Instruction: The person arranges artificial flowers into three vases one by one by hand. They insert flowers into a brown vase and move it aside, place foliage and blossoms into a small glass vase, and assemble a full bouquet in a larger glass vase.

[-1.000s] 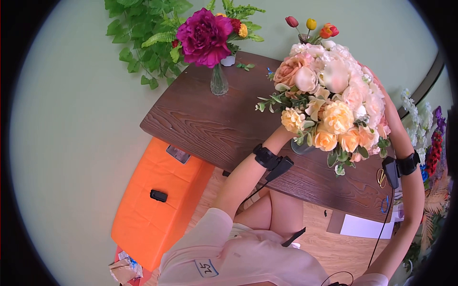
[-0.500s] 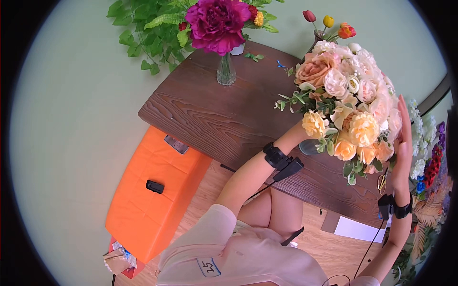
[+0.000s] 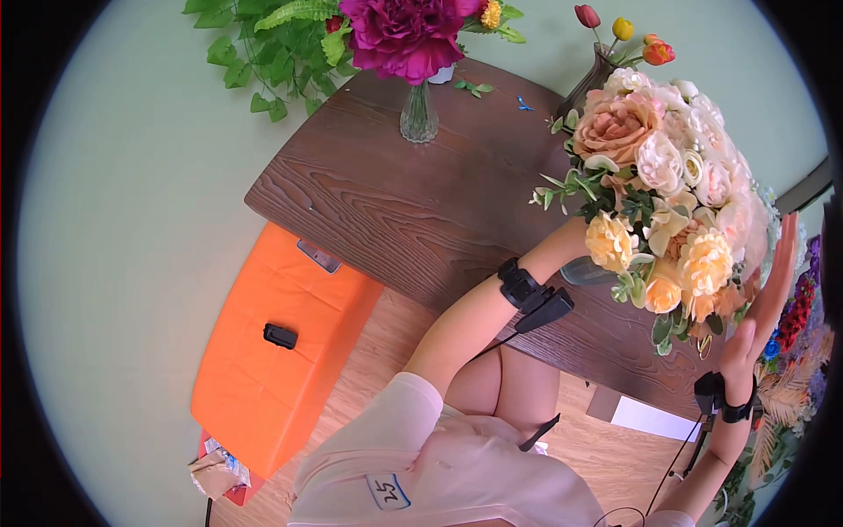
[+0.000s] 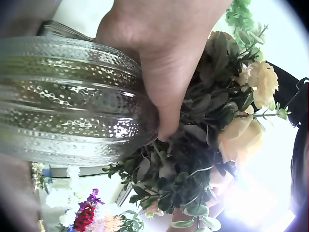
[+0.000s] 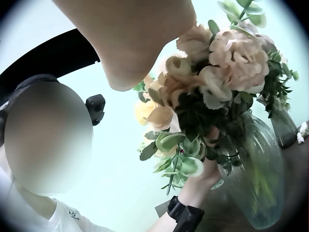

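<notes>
A large bouquet of peach, cream and pink flowers (image 3: 659,167) stands in a ribbed clear glass vase (image 5: 256,179) at the right of the table. Around the vase's neck, just under the leaves, my left hand (image 4: 159,53) curls its thumb and grips it. In the head view the blossoms hide most of that hand. My right hand (image 3: 762,299) is upright along the bouquet's right side, fingers straight, palm turned to the flowers. Greenish stems show through the glass in the right wrist view.
A smaller glass vase (image 3: 419,116) with a big magenta flower stands at the table's far left. Behind the bouquet is a dark vase (image 3: 587,88) of tulips. Gold scissors (image 3: 704,347) lie near the right edge. An orange bench (image 3: 272,351) is at the left.
My right hand has come from behind the bouquet down and nearer along its right side. The head view has shifted, so the bouquet sits further right. My left hand stays on the vase.
</notes>
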`<state>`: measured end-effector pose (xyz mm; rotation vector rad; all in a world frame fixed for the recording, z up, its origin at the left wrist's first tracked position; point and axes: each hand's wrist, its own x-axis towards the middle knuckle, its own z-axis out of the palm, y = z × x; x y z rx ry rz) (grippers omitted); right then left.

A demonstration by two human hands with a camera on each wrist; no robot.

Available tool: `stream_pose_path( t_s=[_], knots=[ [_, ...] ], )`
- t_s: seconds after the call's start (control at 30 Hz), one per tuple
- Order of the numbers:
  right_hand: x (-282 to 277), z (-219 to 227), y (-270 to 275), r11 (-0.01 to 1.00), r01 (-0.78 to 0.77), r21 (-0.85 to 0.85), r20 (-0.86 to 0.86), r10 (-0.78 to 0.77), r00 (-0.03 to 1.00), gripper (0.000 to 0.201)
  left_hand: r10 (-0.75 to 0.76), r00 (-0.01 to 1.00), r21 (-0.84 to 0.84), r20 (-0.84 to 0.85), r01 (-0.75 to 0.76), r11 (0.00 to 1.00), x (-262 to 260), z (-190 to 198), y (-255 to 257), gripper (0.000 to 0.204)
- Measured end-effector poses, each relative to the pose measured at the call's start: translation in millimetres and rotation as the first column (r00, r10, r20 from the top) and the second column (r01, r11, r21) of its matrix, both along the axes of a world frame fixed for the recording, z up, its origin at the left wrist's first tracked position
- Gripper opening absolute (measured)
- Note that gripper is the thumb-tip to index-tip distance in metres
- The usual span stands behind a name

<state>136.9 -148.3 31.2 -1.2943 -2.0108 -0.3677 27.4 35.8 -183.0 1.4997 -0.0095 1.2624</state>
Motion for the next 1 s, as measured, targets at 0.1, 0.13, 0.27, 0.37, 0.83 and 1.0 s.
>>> stream_pose_path(
  t_s=[0.1,0.13,0.27,0.37,0.83,1.0],
  knots=[
    [-10.0,-3.0,2.1,0.995,-0.100,0.023,0.137,0.096,0.986,0.075,0.059,0.997,-0.017,-0.039,-0.060,0.998,50.3,15.3,25.9,0.024],
    [-12.8,-3.2,2.7,0.998,-0.061,0.001,0.253,0.059,0.966,0.072,0.077,0.996,-0.022,-0.052,-0.078,0.997,46.1,11.8,23.5,0.024],
    [-21.4,-4.8,7.4,0.996,0.089,-0.029,0.387,-0.071,0.919,0.059,0.140,0.985,-0.031,-0.104,-0.144,0.989,37.1,2.4,12.8,0.024],
    [-18.0,-8.4,8.6,0.995,0.102,0.010,0.431,-0.096,0.897,0.057,0.182,0.973,-0.034,-0.144,-0.189,0.981,48.6,6.5,14.9,0.025],
    [-38.1,-16.9,1.8,0.982,0.108,0.156,0.521,-0.174,0.835,0.040,0.363,0.877,0.068,-0.313,-0.361,0.930,-17.7,-23.4,-23.4,0.026],
    [-21.5,-41.8,-21.7,0.996,0.016,0.086,0.258,-0.037,0.966,0.041,0.370,0.871,0.139,-0.323,-0.343,0.929,-32.5,-35.7,-35.0,0.027]
  ],
)
